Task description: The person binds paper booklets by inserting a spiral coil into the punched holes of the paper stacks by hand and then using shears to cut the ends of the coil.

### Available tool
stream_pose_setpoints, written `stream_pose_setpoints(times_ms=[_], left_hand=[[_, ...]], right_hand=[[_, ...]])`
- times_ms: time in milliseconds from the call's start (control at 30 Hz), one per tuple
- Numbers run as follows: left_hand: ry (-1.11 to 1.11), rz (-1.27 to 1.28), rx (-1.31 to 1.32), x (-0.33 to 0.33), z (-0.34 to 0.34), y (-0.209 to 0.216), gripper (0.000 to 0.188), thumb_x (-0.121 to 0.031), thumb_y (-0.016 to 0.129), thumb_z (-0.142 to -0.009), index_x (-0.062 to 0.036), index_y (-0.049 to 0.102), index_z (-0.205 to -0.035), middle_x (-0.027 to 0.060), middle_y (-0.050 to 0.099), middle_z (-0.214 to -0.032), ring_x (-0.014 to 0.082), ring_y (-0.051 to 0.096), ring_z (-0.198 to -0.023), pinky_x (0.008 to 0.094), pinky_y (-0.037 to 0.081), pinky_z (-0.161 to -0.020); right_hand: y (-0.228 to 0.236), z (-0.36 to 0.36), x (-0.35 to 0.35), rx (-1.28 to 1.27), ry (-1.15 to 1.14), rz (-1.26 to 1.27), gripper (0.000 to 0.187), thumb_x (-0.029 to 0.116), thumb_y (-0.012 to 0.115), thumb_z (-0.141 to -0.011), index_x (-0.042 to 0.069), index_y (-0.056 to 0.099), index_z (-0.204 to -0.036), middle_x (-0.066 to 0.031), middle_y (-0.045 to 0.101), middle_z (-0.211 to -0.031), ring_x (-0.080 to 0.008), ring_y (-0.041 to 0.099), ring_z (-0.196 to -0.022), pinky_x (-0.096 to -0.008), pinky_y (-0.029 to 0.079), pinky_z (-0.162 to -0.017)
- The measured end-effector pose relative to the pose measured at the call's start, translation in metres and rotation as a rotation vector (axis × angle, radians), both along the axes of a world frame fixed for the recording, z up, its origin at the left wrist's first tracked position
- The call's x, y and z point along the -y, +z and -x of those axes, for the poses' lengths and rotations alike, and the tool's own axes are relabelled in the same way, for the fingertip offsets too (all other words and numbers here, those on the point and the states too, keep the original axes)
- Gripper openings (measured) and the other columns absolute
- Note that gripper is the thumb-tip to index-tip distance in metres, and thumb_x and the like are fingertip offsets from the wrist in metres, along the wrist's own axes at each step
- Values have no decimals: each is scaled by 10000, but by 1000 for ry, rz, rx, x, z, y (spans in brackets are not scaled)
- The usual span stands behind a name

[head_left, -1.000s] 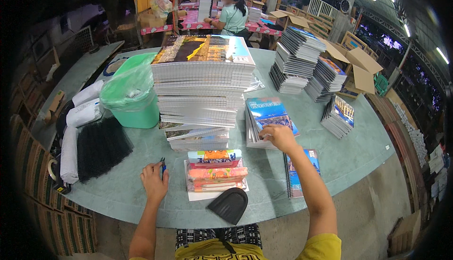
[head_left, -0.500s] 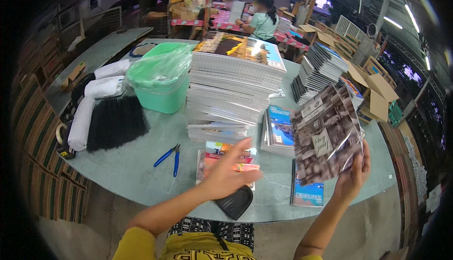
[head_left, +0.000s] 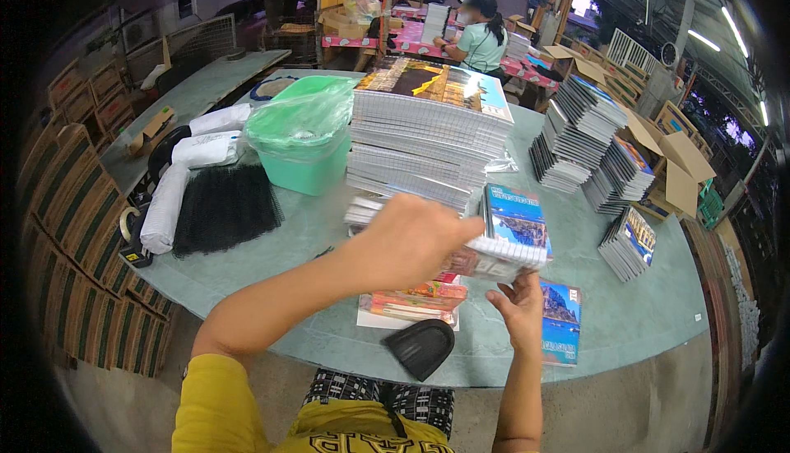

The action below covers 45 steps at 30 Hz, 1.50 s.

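Note:
Spiral-bound notebooks point(head_left: 502, 259) are tilted almost edge-on over the middle of the table, their white wire binding facing up. My left hand point(head_left: 411, 235) is closed over their left end, knuckles up. At the right end my right hand point(head_left: 520, 309) holds them from below, fingertips against the edge and thumb apart. Behind them lies a small pile of blue-covered notebooks point(head_left: 518, 214). Another blue notebook point(head_left: 561, 325) lies flat beside my right wrist. Beneath my left forearm are colourful printed items point(head_left: 420, 301) and a black rounded pad point(head_left: 421, 350).
A tall stack of notebooks point(head_left: 428, 148) stands mid-table, beside a green bin point(head_left: 304, 157) with clear plastic. White rolls point(head_left: 164, 210) and black netting point(head_left: 226, 210) lie left. More notebook stacks point(head_left: 576, 136) and an open carton point(head_left: 683, 165) are right. A person point(head_left: 484, 41) sits behind.
The notebooks in my right hand have swung left and tipped from cover-facing to edge-on. My left hand, open before, now grips them. The view has shifted slightly.

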<state>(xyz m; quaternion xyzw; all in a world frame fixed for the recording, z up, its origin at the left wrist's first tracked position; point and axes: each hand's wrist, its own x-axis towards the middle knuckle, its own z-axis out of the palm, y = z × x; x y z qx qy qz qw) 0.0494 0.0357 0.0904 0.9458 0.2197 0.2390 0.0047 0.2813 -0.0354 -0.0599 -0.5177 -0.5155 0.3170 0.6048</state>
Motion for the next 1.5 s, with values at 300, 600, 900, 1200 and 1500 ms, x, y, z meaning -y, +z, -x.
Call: stream_pose_setpoints(times_ms=[300,600,900,1200,1500], left_hand=[[84,100,-53,-39,-1,-100,468,-169,703,-696,-76,514,-1115,154,602,-878,338,587,-868,435,456,-725],[355,843,969,-8,46,-188,601,-270,705,-795,-50,443,-1288,117,544,-1203,208,518,-1079,349,407,-931],[834,357,710,-71,231,-181,204,-238,612,-836,-47,661,-888,106,674,-775,249,640,-691,355,508,-664],[1491,326,154,-99,305,-223,443,-396,606,-781,38,641,-865,241,649,-889,400,640,-822,472,513,-727],[1260,-147,818,-70,325,-170,243,-247,521,-915,-13,482,-968,189,610,-700,403,586,-634,465,451,-603]], right_hand=[[-55,-6,-28,39,165,212,340,-2,676,-768,-14,556,-1086,-82,629,-987,-160,610,-899,-301,498,-787],[-30,52,-56,-154,-122,-32,324,222,697,-817,35,577,-1052,-26,591,-896,-100,536,-798,-249,438,-727],[-28,48,-64,-242,-258,-128,218,242,544,-917,39,569,-843,-3,543,-778,-83,489,-710,-243,401,-651],[-43,40,-62,-135,-248,-84,279,272,416,-940,38,550,-871,-35,527,-862,-130,490,-804,-302,401,-744],[61,113,-46,839,-86,-517,323,97,678,-750,4,582,-1044,-166,584,-1034,-327,549,-976,-392,421,-870]])
